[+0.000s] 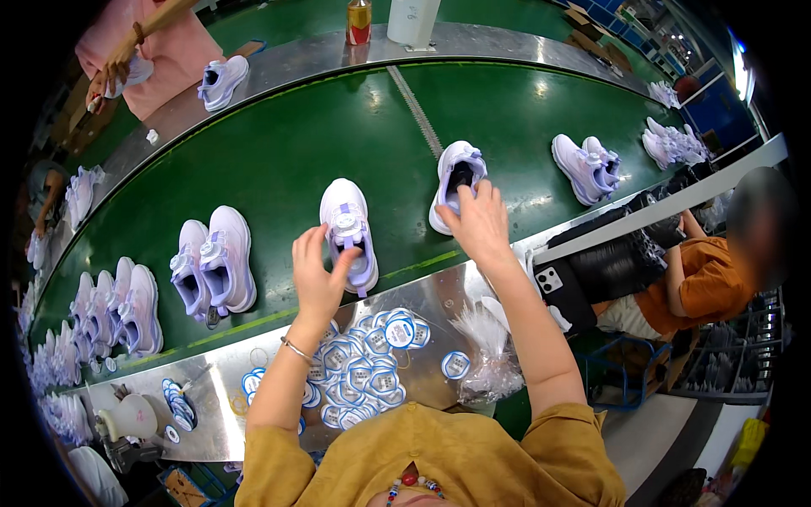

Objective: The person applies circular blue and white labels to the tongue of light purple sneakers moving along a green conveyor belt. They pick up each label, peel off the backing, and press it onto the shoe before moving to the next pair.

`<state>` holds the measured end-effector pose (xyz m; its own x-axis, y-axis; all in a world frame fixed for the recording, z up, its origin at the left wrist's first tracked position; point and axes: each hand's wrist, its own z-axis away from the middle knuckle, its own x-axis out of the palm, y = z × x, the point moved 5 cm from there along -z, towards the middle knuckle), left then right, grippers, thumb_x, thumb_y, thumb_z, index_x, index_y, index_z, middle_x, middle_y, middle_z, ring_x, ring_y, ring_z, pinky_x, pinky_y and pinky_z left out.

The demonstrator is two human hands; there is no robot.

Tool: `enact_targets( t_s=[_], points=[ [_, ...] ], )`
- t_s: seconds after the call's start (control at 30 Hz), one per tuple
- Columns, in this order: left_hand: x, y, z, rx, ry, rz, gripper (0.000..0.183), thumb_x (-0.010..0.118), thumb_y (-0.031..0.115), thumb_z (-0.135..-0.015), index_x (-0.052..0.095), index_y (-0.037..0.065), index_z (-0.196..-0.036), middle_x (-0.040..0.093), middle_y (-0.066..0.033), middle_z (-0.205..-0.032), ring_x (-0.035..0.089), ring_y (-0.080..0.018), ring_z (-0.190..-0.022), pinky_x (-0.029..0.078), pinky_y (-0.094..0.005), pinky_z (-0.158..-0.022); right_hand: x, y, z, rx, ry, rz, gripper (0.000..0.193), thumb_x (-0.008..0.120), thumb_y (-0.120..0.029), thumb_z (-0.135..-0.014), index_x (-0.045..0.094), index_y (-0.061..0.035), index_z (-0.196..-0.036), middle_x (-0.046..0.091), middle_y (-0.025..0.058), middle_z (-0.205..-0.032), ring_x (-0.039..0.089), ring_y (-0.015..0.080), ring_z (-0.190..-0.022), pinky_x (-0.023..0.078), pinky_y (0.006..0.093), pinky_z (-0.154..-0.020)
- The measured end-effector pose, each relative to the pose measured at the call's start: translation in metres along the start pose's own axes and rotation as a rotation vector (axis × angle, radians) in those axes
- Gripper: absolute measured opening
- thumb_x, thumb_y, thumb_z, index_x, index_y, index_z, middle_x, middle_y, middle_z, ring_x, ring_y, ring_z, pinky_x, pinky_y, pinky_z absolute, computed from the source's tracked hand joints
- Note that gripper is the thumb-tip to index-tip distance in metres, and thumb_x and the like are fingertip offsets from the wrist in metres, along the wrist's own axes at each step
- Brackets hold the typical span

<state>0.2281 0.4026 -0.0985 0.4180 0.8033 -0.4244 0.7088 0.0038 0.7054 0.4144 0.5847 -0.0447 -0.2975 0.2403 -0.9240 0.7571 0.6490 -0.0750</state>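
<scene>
Two white-and-lavender sneakers with round dials stand apart on a green conveyor belt in front of me. My left hand (318, 275) is at the near left side of the left sneaker (345, 203). Its fingers are apart, with the thumb over the shoe's opening. My right hand (480, 221) closes over the near end of the right sneaker (448, 173), fingers at the collar and thumb on the left side. Something dark shows inside that shoe. Below my hands, round white tags with blue rims (359, 367) lie heaped on a metal ledge (435, 372).
More sneakers stand on the green belt (287, 160), including a left pair (215, 262) and a right pair (583, 169). Clear plastic strips (490, 355) and a phone (550, 280) lie nearby. Co-workers are at far left (156, 55) and right (710, 283). A bottle (358, 23) stands opposite.
</scene>
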Motion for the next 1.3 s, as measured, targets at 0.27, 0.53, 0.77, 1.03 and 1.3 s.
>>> enact_targets(
  t_s=[0.27,0.53,0.77,1.03,1.3],
  points=[
    [0.016,-0.01,-0.033,-0.095,-0.098,0.024,0.025,0.076,0.015,-0.073,0.064,-0.003,-0.085,0.059,-0.0115,-0.09,0.055,-0.0231,-0.081,0.046,-0.0331,-0.071,0.036,0.01,0.023,-0.088,-0.261,-0.536,0.025,0.071,-0.021,-0.08,0.062,0.0002,-0.092,0.042,0.0287,-0.129,0.055,0.0428,-0.104,0.048,0.0422,-0.088],
    [0.012,-0.027,-0.037,-0.193,-0.24,0.28,0.024,0.074,0.009,-0.075,0.065,-0.004,-0.092,0.061,-0.0103,-0.095,0.059,-0.0202,-0.084,0.048,-0.029,-0.076,0.033,0.009,0.026,-0.231,-0.305,-0.673,0.024,0.07,-0.021,-0.079,0.063,-0.0001,-0.089,0.036,0.0274,-0.138,0.048,0.042,-0.117,0.044,0.0407,-0.094],
    [-0.012,0.026,-0.033,-0.004,0.159,-0.084,0.03,0.068,0.013,-0.083,0.06,-0.004,-0.107,0.059,-0.0151,-0.103,0.058,-0.0269,-0.092,0.049,-0.0341,-0.077,0.011,0.03,0.006,-0.006,-0.164,-0.824,0.057,0.074,-0.037,-0.077,0.055,0.0006,-0.115,0.053,0.0234,-0.122,0.058,0.0321,-0.105,0.047,0.0385,-0.087],
    [0.121,0.021,-0.032,-0.33,-0.167,0.201,0.06,0.065,0.006,-0.077,0.039,-0.003,-0.13,0.055,-0.0209,-0.114,0.061,-0.0293,-0.089,0.05,-0.0383,-0.079,0.053,0.011,-0.027,0.104,-0.025,-0.813,0.046,0.06,0.0,-0.072,0.053,-0.0037,-0.118,0.065,0.0168,-0.1,0.064,0.0307,-0.084,0.05,0.0381,-0.075],
    [0.124,0.002,-0.04,-0.087,-0.22,0.192,0.028,0.055,-0.001,-0.076,0.06,0.002,-0.103,0.055,-0.0164,-0.109,0.059,-0.0306,-0.09,0.049,-0.0375,-0.077,0.051,0.017,-0.021,-0.011,0.023,-0.838,0.023,0.055,0.005,-0.075,0.064,-0.0019,-0.095,0.061,0.0111,-0.097,0.062,0.0258,-0.084,0.05,0.0331,-0.074]
  ],
)
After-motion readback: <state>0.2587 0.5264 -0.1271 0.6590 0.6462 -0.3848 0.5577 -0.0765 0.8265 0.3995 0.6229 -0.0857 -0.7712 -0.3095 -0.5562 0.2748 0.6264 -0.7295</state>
